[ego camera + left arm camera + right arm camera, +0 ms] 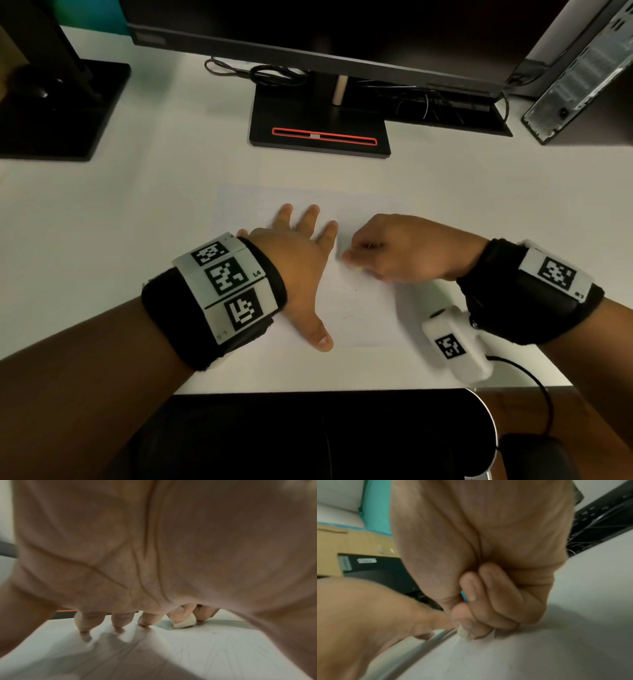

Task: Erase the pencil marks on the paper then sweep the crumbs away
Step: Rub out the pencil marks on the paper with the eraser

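A white sheet of paper (pixel 359 308) lies on the white desk, with faint pencil lines (pixel 223 653) across it. My left hand (pixel 301 246) lies flat on the paper's left half, fingers spread and straight, pressing it down. My right hand (pixel 394 253) sits just to the right of it, fingers curled, pinching a small white eraser (pixel 184 622) against the paper. The eraser's tip (pixel 462 632) shows below the thumb in the right wrist view. A few tiny dark specks (pixel 356 290) lie on the sheet near the front.
A monitor stand (pixel 318 126) with a red slot stands behind the paper. Another black stand (pixel 51 109) is at the far left, a computer case (pixel 579 75) at the far right. Cables (pixel 428 99) run along the back. A black chair (pixel 308 435) sits at the desk's front edge.
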`<state>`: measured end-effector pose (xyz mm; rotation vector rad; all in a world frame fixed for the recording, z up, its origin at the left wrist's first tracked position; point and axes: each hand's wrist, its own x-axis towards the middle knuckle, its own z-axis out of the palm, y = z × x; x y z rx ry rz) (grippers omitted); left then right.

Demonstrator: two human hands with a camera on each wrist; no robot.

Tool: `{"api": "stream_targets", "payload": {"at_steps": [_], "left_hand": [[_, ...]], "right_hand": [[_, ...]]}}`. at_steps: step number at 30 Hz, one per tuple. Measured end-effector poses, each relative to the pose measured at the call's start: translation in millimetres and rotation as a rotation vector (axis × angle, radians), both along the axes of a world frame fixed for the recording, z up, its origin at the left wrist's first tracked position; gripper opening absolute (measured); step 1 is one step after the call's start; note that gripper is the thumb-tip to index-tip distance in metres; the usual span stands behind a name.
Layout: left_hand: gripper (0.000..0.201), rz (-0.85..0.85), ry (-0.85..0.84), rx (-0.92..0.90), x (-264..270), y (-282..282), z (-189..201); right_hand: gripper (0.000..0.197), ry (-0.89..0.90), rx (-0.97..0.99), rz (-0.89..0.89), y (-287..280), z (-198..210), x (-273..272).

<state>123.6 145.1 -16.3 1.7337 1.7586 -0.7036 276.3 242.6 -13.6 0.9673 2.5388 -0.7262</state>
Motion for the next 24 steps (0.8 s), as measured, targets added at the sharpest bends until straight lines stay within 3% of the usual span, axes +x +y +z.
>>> {"api": "stream_targets", "payload": {"at_steps": [4,9,13,17,22,24], "left_hand": [[0.162,0.002,-0.008,0.018,-0.5,-2.1,0.4],[0.162,0.006,-0.01,0.028,-0.3,-2.1,-0.3],[0.162,0.007,-0.012,0.019,-0.1,-1.9,0.5],[0.162,0.005,-0.013,0.018,-0.3,-1.8,0.5],[0.162,0.006,-0.011,0.022,-0.5,-2.0,0.5],[0.162,0.008,-0.017,0.019,-1.1,-1.9,0.5]], "right_hand": [[0.046,0.07,0.061,-0.17,19.5,2.5,2.0],[0.047,-0.013,-0.002,0.009,2.0,0.9,-0.7],[0.048,0.043,0.094,-0.122,20.1,4.1,2.2],[0.047,-0.005,0.017,0.022,3.5,0.6,-2.6],[0.048,0.063,0.071,-0.137,20.7,0.3,-3.1],[0.048,0.053,0.062,-0.089,14.7,-1.3,-4.7]]}}
